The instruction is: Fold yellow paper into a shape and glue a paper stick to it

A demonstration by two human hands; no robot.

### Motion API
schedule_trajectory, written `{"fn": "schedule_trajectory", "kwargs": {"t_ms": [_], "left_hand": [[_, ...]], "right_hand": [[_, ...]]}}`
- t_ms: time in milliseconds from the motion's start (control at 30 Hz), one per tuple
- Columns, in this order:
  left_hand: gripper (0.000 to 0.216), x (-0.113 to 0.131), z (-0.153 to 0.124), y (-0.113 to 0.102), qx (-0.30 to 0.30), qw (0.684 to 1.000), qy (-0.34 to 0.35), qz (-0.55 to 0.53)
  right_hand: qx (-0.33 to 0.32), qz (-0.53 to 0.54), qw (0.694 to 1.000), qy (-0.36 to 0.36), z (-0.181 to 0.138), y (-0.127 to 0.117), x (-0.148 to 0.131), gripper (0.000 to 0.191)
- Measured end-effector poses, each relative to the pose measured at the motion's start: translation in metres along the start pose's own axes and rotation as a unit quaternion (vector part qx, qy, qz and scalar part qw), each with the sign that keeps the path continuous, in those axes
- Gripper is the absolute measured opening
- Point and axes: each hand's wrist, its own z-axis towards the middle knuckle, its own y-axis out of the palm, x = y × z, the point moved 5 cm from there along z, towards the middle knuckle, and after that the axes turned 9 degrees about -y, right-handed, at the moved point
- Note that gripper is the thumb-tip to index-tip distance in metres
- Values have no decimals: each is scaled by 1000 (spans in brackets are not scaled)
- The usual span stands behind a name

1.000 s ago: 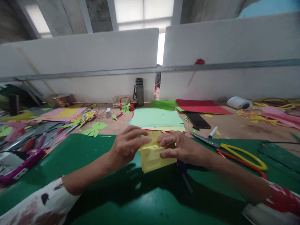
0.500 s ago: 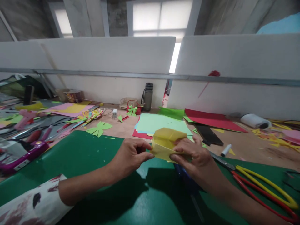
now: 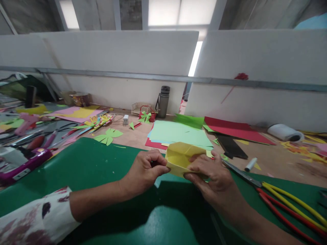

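Observation:
A folded yellow paper box (image 3: 182, 153) with raised sides is held up above the green mat (image 3: 102, 170). My left hand (image 3: 145, 168) pinches its left corner between thumb and forefinger. My right hand (image 3: 211, 172) grips its right end, the thumb on the near outer side and some fingers reaching inside. Those fingers hide the box's right part. Just beyond the box lies a stack of pale green paper (image 3: 180, 132). To the right of my right hand are scissors (image 3: 263, 185) with one red and one yellow handle.
At the back stand a dark bottle (image 3: 163, 102) and a small red basket (image 3: 147, 115) with a green bow. Red sheets (image 3: 237, 129), a black phone-like slab (image 3: 231, 146) and a white marker (image 3: 250, 164) lie right. A purple tool (image 3: 28, 166) and paper scraps crowd the left.
The view has tilted and shifted slightly. The box is tipped a little, showing less of its near side. A dark blue object below my right hand is no longer visible. Both hands keep their hold.

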Motion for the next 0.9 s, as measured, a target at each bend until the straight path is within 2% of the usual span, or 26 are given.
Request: {"fn": "schedule_trajectory", "kwargs": {"t_ms": [367,667,733,800,900], "left_hand": [[15,1,-5,0,21,997,67,11],[10,-9,5,-6,45,999,-12,25],[12,-4,5,-10,51,997,23,44],[23,5,3,-11,36,990,95,102],[26,13,-2,-9,6,960,179,216]], "right_hand": [[10,-12,1000,-7,1,-2,-2,14],[20,-39,999,-8,1,-3,-1,15],[19,-54,998,-20,0,-1,0,17],[19,-80,996,-39,-1,1,1,18],[16,-122,990,-64,-3,5,-2,19]]}}
